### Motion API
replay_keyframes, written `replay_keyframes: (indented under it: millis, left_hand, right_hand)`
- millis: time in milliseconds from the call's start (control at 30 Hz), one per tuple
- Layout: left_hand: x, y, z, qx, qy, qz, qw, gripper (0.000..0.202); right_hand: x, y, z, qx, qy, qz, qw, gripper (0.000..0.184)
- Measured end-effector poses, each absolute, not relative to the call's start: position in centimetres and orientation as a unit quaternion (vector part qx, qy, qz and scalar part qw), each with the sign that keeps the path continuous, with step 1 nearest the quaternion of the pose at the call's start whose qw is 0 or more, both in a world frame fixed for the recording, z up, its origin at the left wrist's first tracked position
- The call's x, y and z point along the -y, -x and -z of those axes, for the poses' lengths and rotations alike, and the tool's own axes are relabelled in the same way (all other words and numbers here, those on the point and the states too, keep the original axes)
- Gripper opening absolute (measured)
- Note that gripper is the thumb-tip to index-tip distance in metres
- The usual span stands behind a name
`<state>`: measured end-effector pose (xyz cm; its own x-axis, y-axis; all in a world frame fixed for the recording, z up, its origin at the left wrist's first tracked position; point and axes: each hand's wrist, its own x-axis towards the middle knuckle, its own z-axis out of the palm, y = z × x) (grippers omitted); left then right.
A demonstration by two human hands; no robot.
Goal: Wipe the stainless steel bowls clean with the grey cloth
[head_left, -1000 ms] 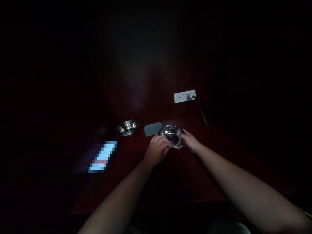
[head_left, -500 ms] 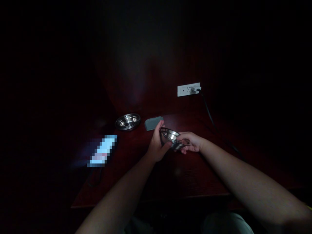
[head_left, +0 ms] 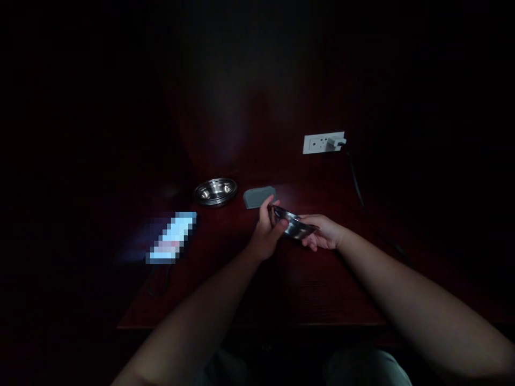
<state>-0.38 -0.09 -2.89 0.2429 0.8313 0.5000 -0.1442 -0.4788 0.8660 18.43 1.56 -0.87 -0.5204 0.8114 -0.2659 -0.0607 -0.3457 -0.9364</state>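
Note:
A shiny metal bowl (head_left: 298,229) is held up above the dark red table, tilted away so that mostly its outer side shows. My left hand (head_left: 270,228) grips its left edge, thumb on the near side and fingers behind the rim. On the right side my right hand (head_left: 324,231) is closed on the bowl, its fingers partly hidden by it. Just behind my left hand lies a flat grey-green cloth or pad (head_left: 259,197). Farther left sits a stack of metal bowls (head_left: 216,192), their open side up.
A lit phone-like screen (head_left: 172,237), blurred out, is on the table's left, with a thin cord (head_left: 159,284) beside it. On the back wall, a white socket plate (head_left: 317,143) carries a plug with a dark cable (head_left: 357,185) hanging down. The table's front edge (head_left: 281,325) runs below my forearms.
The bowl has tipped, so its inside, visible before, is now mostly hidden. Both hands keep hold of it. The whole view has shifted slightly.

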Motion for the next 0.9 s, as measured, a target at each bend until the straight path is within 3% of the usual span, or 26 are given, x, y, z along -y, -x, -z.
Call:
replay_keyframes:
  millis: [233,367,533,633,700,767,833,900]
  left_hand:
    - [0.4,-0.3,2.2,-0.249,-0.503,-0.516,0.648,0.079]
    - [0.4,-0.3,1.6,-0.272,-0.426,-0.498,0.704,0.077]
    - [-0.1,0.0,1.2,-0.335,-0.337,-0.524,0.707,0.056]
    - [-0.4,0.1,1.2,-0.339,-0.291,-0.554,0.703,0.048]
    - [-0.6,0.1,1.1,-0.346,-0.264,-0.585,0.684,0.047]
    - [-0.8,0.2,1.0,-0.355,-0.242,-0.617,0.659,0.048]
    - [-1.0,0.3,0.8,-0.363,-0.224,-0.646,0.633,0.048]
    - [-1.2,0.5,0.7,-0.364,-0.21,-0.671,0.611,0.046]
  right_hand:
    - [-1.5,-17.8,0.9,0.48,0.423,-0.655,0.402,0.012]
    - [-1.5,-17.2,1.1,0.503,0.468,-0.58,0.438,0.016]
    - [-2.2,-17.4,1.7,0.58,0.438,-0.536,0.43,0.037]
    - [-4.4,-17.9,2.4,0.582,0.462,-0.454,0.491,0.046]
    - [-6.2,-18.0,2.8,0.613,0.516,-0.31,0.512,0.043]
    - [-7.8,-17.6,3.0,0.623,0.529,-0.254,0.518,0.032]
    - [-9.0,-16.4,2.8,0.655,0.517,-0.218,0.506,0.031]
    - [-9.7,-14.6,2.2,0.769,0.461,-0.149,0.416,0.04]
